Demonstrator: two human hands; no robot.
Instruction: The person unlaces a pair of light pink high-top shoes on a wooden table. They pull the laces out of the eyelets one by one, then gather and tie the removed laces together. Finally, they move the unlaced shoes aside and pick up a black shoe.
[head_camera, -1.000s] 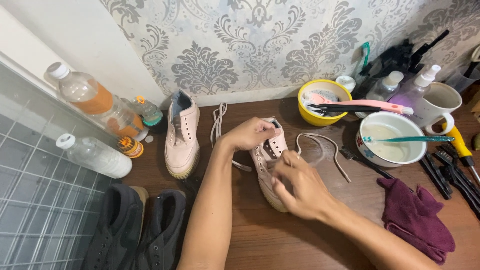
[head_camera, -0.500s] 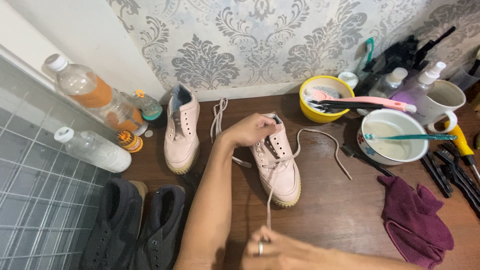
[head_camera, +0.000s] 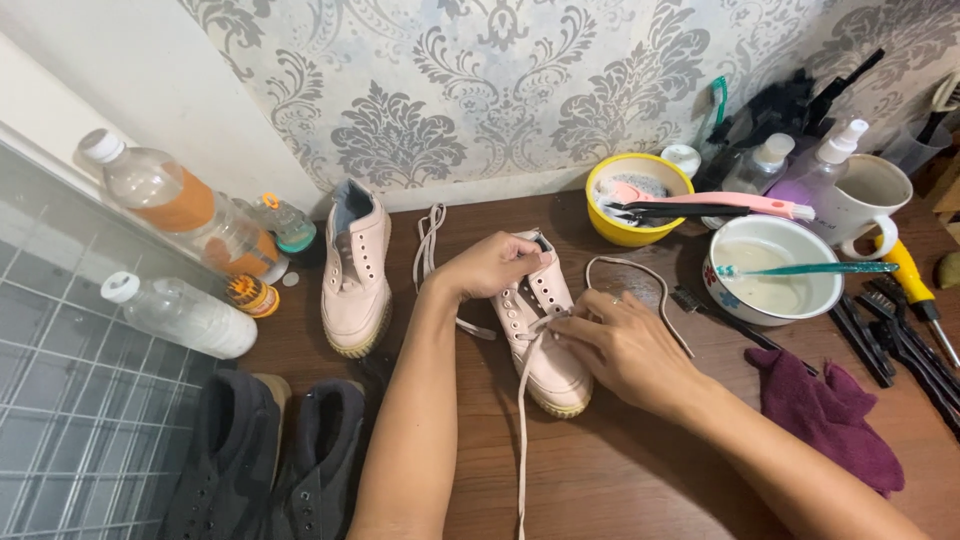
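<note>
- Grey damask-patterned wallpaper (head_camera: 480, 90) spans the 12 o'clock area.
- A plain white wall (head_camera: 120, 70) sits at 10 o'clock.
- A dark brown wooden tabletop (head_camera: 640, 470) fills the centre.
- A white wire grid (head_camera: 60, 400) lies at 8 o'clock.

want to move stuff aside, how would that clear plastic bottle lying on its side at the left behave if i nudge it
The clear plastic bottle with a white cap lies on its side, so it would probably roll rather than slide. It looks nearly empty, so likely light and easy to send off. The small orange-lidded jar beside it might stop it on that side.
</note>
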